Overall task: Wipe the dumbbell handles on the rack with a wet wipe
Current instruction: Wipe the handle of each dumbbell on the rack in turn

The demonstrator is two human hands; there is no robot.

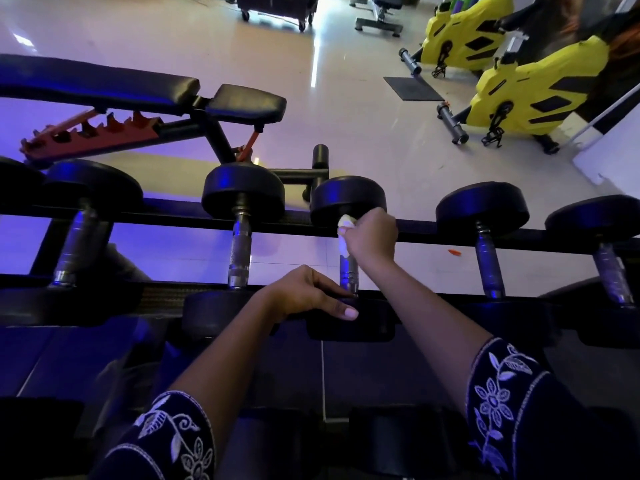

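— Two hands on one dumbbell (349,206)?
— Yes, mid-rack (194,220). The right hand (372,237) grips the white wet wipe (345,237) around the far end of its handle (348,271).
— And the left hand (304,292)?
— Fingers loosely curled, resting on the near weight at the rack's front rail.

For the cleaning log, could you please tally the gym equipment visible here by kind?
Dumbbells on the rack's top row, handle showing: 5 (the one being wiped)
Yellow exercise bikes: 2
Adjustable benches: 1
Wet wipes, in the right hand: 1
Total: 9
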